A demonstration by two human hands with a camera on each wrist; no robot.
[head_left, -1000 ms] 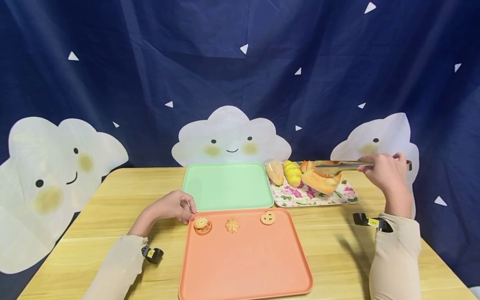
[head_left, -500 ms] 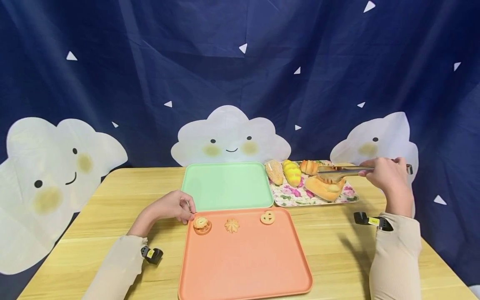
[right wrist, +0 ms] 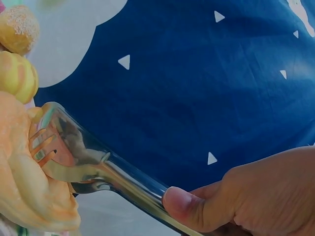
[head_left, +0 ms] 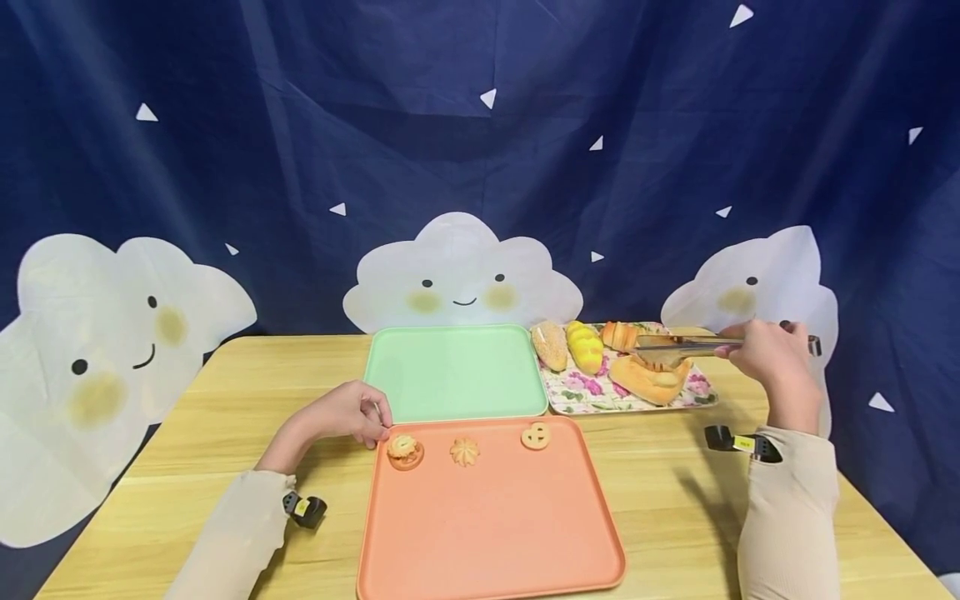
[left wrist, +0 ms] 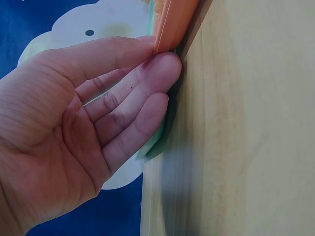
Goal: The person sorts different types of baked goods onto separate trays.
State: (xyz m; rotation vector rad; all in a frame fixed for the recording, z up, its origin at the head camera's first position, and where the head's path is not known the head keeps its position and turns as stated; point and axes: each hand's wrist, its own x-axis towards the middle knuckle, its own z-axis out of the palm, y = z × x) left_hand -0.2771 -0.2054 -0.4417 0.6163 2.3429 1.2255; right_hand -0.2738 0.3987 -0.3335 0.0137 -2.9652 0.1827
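Observation:
In the head view my left hand [head_left: 351,412] pinches the near-left corner region of the orange tray [head_left: 495,533] at its far-left corner; the left wrist view shows thumb and fingertips on the tray rim [left wrist: 172,24]. My right hand [head_left: 772,354] grips metal tongs [head_left: 708,343], thumb along the handle. The tongs' slotted end lies against a curved, golden bread roll [head_left: 647,382] on the floral tray [head_left: 600,406]. The right wrist view shows the tong end [right wrist: 74,147] touching the bread [right wrist: 19,172]; whether it clamps the bread, I cannot tell.
Beside that bread lie a seeded roll [head_left: 551,346], a yellow bread [head_left: 585,347] and a small striped bread [head_left: 619,336]. A green tray [head_left: 453,375] stands left of them. Several cookies, including a pretzel-shaped cookie [head_left: 536,436], lie along the orange tray's far side.
The curved bread, tilted up at the tongs a second ago, has come down flatter and nearer on the floral tray, uncovering the striped bread. My right hand has lowered slightly; the left stays put.

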